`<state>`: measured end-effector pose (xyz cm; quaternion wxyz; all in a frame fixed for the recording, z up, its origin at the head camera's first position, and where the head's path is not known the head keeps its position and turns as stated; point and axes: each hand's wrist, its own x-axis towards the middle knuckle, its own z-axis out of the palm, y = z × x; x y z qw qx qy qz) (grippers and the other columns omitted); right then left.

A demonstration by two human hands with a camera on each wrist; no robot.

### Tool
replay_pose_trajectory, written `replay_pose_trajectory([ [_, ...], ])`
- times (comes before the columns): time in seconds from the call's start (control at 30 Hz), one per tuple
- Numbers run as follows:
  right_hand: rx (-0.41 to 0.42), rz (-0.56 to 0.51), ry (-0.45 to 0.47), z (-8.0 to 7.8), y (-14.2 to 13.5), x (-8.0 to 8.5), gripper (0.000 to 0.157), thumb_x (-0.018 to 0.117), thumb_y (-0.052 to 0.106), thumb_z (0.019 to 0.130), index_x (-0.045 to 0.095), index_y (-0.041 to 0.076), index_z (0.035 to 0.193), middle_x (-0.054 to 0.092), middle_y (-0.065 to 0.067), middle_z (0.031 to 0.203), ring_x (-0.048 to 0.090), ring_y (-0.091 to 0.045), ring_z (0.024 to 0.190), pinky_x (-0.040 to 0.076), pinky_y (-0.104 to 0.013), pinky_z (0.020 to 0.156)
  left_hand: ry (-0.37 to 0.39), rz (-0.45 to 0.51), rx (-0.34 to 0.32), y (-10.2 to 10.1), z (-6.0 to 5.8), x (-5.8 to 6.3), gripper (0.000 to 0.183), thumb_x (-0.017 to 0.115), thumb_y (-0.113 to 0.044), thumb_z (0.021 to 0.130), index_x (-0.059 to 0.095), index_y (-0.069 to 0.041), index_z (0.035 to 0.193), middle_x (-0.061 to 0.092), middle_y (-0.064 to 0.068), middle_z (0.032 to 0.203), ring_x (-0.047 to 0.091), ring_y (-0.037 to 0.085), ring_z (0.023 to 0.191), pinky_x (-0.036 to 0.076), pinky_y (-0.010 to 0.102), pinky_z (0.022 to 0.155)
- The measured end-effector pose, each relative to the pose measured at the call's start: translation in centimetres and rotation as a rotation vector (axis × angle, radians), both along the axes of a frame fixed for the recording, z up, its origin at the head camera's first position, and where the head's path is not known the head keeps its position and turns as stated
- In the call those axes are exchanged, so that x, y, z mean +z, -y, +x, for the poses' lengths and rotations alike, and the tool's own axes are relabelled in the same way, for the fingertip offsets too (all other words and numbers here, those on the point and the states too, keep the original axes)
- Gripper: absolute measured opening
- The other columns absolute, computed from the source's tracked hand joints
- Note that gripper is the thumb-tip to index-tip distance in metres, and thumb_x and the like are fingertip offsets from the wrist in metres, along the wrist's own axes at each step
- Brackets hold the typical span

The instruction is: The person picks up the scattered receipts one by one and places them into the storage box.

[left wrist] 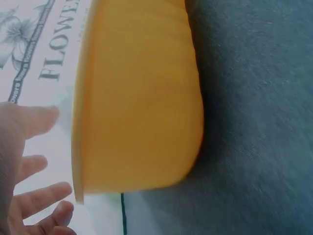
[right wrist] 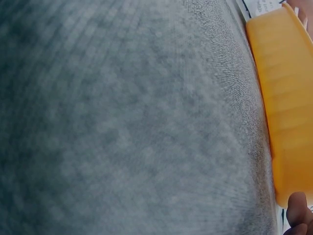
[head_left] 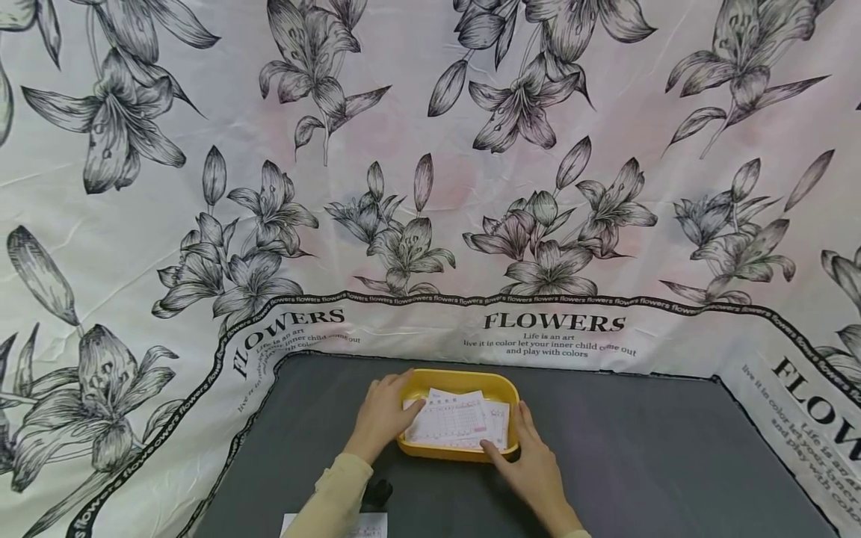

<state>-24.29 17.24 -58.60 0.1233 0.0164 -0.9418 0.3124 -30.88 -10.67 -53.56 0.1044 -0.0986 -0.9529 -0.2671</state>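
Note:
A yellow plastic bin (head_left: pixel 457 453) with rounded corners stands on the dark grey table in the head view. Several white printed sheets (head_left: pixel 447 418) lie inside it, the top one bearing a table. My left hand (head_left: pixel 382 415) is at the bin's left end, thumb reaching over the papers. In the left wrist view its fingers (left wrist: pixel 41 198) are spread loosely beside the rim. At the opposite end is my right hand (head_left: pixel 531 467), its fingers extended along the right side and its thumb by the front rim. Only fingertips (right wrist: pixel 297 209) of it show in the right wrist view.
Near the front edge, partly behind the left sleeve, are a small black object (head_left: pixel 378 493) and a white printed sheet (head_left: pixel 370 525). A white floral cloth (head_left: pixel 417 329) hangs behind the dark grey table (head_left: pixel 646 448) and along its sides.

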Motion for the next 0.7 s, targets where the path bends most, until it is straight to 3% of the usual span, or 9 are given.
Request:
replay_pose_trajectory([
  [0.13, -0.004, -0.002, 0.003, 0.1, 0.1, 0.0, 0.104, 0.073, 0.065, 0.092, 0.032, 0.002, 0.165, 0.032, -0.019, 0.171, 0.063, -0.05, 0.126, 0.057, -0.063, 0.093, 0.016, 0.012, 0.021, 0.9, 0.9, -0.1, 0.068, 0.078, -0.048, 0.095, 0.059, -0.02, 0.154, 0.063, 0.013, 0.144, 0.059, 0.034, 0.121, 0.056, 0.056, 0.097],
  [0.37, -0.008, -0.006, 0.015, 0.1, 0.1, 0.2, 0.104, 0.073, 0.064, 0.093, 0.032, 0.001, 0.165, 0.031, -0.019, 0.171, 0.063, -0.051, 0.126, 0.056, -0.063, 0.097, 0.058, 0.008, 0.065, 3.2, 2.0, -0.9, 0.077, 0.079, -0.052, 0.092, 0.055, -0.017, 0.157, 0.06, 0.015, 0.147, 0.058, 0.037, 0.125, 0.055, 0.06, 0.098],
  [0.7, -0.015, -0.008, 0.03, -0.1, 0.1, 0.3, 0.103, 0.075, 0.062, 0.092, 0.033, 0.002, 0.165, 0.032, -0.017, 0.171, 0.066, -0.051, 0.121, 0.058, -0.063, 0.089, 0.146, -0.034, 0.161, 8.4, 4.4, -1.2, 0.081, 0.08, -0.058, 0.089, 0.057, -0.017, 0.156, 0.059, 0.019, 0.147, 0.059, 0.042, 0.125, 0.052, 0.066, 0.1],
])
